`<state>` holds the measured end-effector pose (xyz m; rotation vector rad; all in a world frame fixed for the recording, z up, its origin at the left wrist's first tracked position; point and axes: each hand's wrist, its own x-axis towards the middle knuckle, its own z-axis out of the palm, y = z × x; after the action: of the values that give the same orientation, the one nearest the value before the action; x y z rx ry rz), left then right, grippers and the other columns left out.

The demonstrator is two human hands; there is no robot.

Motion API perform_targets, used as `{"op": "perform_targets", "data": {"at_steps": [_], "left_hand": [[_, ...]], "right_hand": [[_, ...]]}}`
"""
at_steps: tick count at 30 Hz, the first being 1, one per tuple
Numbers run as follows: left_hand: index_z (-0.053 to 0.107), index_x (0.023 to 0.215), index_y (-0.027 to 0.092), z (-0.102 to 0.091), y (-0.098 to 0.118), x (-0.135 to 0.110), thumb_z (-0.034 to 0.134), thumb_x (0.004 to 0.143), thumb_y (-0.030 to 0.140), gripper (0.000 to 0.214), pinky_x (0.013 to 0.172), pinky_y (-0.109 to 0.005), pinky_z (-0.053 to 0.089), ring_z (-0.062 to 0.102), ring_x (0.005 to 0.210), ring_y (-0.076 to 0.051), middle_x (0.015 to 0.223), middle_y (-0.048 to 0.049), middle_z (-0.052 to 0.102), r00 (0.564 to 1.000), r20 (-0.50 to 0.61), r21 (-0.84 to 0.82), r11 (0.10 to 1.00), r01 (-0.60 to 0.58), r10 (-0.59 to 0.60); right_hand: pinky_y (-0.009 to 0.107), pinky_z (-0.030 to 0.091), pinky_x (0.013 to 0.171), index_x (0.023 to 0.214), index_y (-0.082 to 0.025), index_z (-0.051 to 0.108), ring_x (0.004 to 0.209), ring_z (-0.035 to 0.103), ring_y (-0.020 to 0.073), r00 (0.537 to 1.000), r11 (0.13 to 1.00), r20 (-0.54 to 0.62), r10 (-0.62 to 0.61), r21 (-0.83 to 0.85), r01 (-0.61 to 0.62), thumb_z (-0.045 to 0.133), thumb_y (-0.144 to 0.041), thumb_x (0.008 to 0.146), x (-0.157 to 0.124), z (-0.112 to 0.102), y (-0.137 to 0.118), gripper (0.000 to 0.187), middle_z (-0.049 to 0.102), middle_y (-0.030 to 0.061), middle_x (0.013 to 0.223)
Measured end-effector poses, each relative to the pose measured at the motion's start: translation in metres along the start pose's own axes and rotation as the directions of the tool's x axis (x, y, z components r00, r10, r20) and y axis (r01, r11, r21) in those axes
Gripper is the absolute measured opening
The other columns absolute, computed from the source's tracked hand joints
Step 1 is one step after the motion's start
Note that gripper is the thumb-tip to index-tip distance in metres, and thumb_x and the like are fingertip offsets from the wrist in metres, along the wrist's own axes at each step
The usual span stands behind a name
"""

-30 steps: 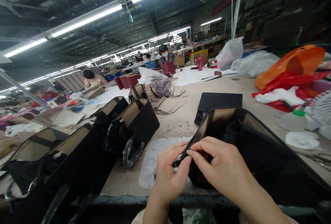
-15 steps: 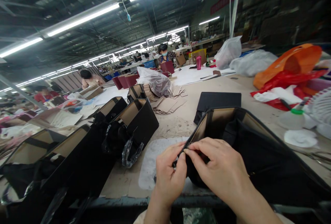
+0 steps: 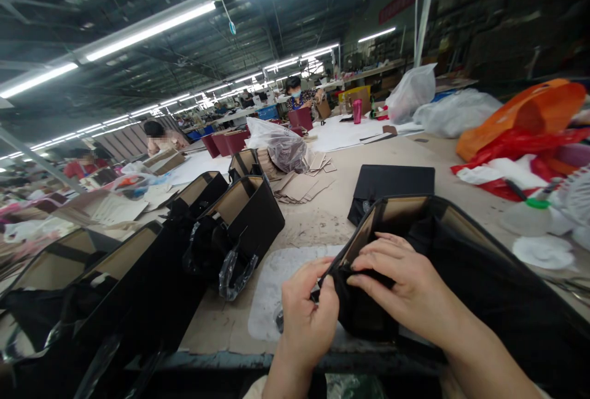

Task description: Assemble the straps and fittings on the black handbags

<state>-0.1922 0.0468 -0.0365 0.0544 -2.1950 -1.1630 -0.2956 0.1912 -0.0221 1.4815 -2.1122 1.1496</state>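
Note:
A black bag (image 3: 465, 264) with a tan inside stands at the table's front right, its mouth facing up. My left hand (image 3: 310, 307) pinches the bag's near left rim between thumb and fingers. Just right of it, my right hand (image 3: 401, 276) is inside the mouth, its thumb and fingertips closed on the dark lining near the same edge. What lies exactly between those fingertips is hard to make out. Behind the bag is a flat-topped black piece (image 3: 394, 184). Under my left hand lies a whitish sheet (image 3: 267, 294).
More black bags (image 3: 255, 208) with plastic-wrapped handles stand on the left. Tan card pieces (image 3: 302, 187) and a clear plastic bag (image 3: 276, 144) lie beyond. At right are an orange bag (image 3: 530, 116), a green-capped bottle (image 3: 530, 214) and a white fan (image 3: 576, 199). Other people (image 3: 297, 94) sit farther back.
My right hand has moved right and deeper into the bag's mouth, away from my left fingertips. My left hand keeps its pinch on the rim.

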Motion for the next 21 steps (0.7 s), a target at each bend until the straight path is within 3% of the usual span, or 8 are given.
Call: {"op": "perform_targets", "data": {"at_steps": [10, 21], "left_hand": [[0.065, 0.093, 0.018, 0.003, -0.003, 0.001, 0.052, 0.081, 0.016, 0.017, 0.087, -0.034, 0.049, 0.062, 0.093, -0.019, 0.097, -0.0060, 0.067, 0.999, 0.004, 0.017, 0.999, -0.033, 0.033], [0.066, 0.093, 0.021, 0.004, -0.003, -0.001, 0.053, 0.082, 0.017, 0.017, 0.090, -0.033, 0.046, 0.062, 0.093, -0.018, 0.097, -0.0037, 0.068, 0.999, -0.022, 0.102, 0.994, -0.036, 0.038]], "right_hand": [[0.035, 0.043, 0.084, 0.084, -0.021, 0.055, 0.078, 0.058, 0.0162, 0.993, 0.994, -0.056, 0.107, -0.017, -0.108, 0.050, -0.019, 0.083, -0.002, -0.005, -0.003, 0.005, 0.062, 0.0012, 0.078], [0.036, 0.043, 0.084, 0.090, -0.021, 0.062, 0.081, 0.060, 0.0172, 0.966, 0.992, -0.255, 0.031, -0.109, -0.060, 0.058, -0.022, 0.081, -0.005, 0.005, 0.008, 0.009, 0.066, 0.0029, 0.084]]}}
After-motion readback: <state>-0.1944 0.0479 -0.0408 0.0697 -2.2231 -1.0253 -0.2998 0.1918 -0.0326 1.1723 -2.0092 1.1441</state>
